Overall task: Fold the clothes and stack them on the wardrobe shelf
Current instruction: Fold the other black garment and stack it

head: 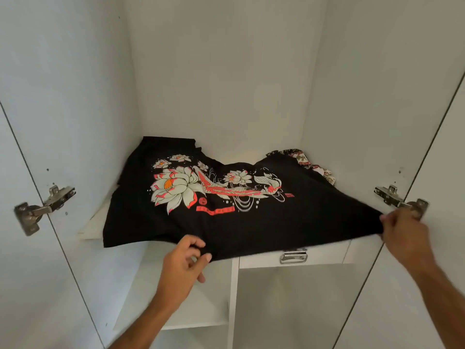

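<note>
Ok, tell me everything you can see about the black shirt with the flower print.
The black shirt is soft cloth, printed with white and red lotus flowers and a red fish. It lies spread on the white shelf, its front edge hanging over. The left hand pinches that edge; the right hand grips its right corner. A patterned garment shows behind it.

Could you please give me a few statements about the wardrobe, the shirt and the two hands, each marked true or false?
1. The black shirt lies on the wardrobe shelf. True.
2. Its print shows a car. False: flowers and a fish.
3. The right hand grips the shirt's front corner. True.
4. The left hand rests on the door hinge. False: it holds the shirt's front edge.
5. A patterned garment lies behind the shirt, at the right. True.
</note>
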